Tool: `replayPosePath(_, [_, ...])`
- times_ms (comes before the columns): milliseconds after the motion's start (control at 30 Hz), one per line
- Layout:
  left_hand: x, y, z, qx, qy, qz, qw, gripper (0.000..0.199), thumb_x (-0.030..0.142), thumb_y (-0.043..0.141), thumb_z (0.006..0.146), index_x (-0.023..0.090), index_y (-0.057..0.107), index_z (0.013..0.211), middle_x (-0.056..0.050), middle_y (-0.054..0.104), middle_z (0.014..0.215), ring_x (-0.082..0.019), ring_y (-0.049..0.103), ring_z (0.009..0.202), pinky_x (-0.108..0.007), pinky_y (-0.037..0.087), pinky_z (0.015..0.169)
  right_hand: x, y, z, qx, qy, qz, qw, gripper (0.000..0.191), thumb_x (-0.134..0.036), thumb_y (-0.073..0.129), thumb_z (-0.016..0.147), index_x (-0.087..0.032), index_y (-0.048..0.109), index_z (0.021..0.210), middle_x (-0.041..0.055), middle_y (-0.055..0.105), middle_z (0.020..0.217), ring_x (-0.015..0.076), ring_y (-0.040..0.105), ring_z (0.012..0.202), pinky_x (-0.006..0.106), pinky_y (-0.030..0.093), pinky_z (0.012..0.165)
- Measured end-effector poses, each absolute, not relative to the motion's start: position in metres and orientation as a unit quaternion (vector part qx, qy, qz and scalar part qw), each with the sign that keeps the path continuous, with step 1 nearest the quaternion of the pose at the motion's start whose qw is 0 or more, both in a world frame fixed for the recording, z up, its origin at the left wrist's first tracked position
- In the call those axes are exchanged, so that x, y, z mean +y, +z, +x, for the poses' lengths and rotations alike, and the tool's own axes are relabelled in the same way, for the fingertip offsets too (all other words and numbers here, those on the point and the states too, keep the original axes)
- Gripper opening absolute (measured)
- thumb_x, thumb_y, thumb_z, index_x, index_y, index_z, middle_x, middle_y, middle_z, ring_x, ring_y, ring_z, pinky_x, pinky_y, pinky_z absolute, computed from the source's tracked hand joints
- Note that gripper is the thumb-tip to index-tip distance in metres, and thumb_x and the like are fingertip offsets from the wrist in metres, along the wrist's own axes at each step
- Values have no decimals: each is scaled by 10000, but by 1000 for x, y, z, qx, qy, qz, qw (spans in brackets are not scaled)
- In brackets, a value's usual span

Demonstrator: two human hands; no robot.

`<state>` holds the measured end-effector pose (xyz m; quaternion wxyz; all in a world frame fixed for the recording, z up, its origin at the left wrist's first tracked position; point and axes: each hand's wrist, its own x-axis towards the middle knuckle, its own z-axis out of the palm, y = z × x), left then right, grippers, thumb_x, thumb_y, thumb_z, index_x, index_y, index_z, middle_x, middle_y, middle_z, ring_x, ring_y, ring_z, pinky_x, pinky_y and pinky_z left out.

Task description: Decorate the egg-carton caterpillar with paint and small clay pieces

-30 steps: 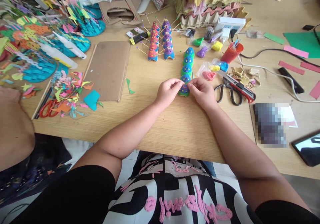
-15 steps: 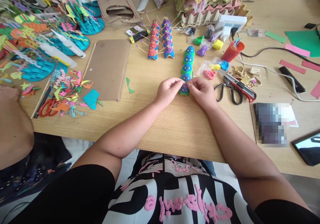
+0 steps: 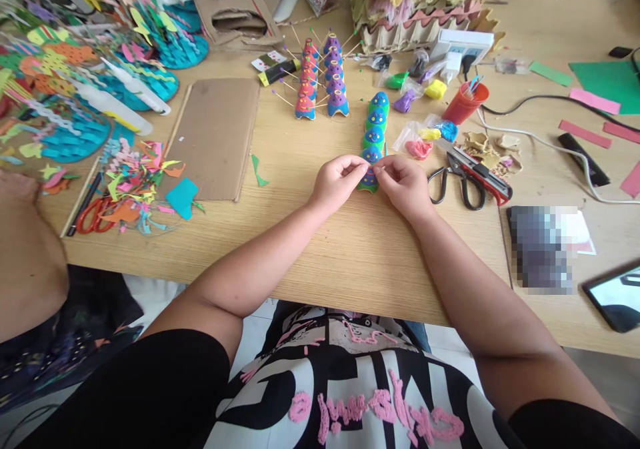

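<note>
A strip of painted egg-carton cups [image 3: 375,135], blue on top and green below with small dotted faces, lies lengthwise in front of me. Over its nearest cup, my left hand [image 3: 337,182] and my right hand [image 3: 406,185] meet with thumbs and forefingers pinched. Whatever sits between the fingertips is too small to make out, and the fingers partly cover that cup. Beyond, to the left, stand a red-and-blue egg-carton strip [image 3: 307,85] and a purple-and-blue one [image 3: 336,79], with thin sticks poking out sideways.
Right of my hands lie black-handled scissors [image 3: 470,192], a red utility knife [image 3: 483,172], bagged coloured clay [image 3: 419,149] and an orange cup [image 3: 466,102]. Leftward are a cardboard sheet [image 3: 213,142], paper scraps [image 3: 137,182] and glue bottles [image 3: 113,105]. Another person's arm [image 3: 27,262] rests at far left.
My fingertips have drawn slightly closer together over the nearest cup. Otherwise the hands and the table's things stay in place.
</note>
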<state>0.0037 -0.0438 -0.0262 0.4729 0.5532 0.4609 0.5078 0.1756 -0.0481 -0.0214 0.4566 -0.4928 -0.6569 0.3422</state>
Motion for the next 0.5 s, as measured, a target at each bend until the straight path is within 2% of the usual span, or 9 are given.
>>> replayPosePath(267, [-46,-26,3,465,498,567,461,129,285,700,925,181,766,884,-8,735,788,-109,633,727,-202,532,698,-48,-22,176,-654,346,-492,458,179,-377,732,908,-208,692,867,-63,416,590,94,329,542,296,277,559])
replayPosePath(500, [-47,-21,3,476,495,555,468,138,307,712,912,188,765,864,-8,726,765,-116,626,717,-209,525,685,-49,-21,174,-648,354,-485,469,268,-492,743,893,-231,682,878,-56,391,606,106,314,558,300,275,563])
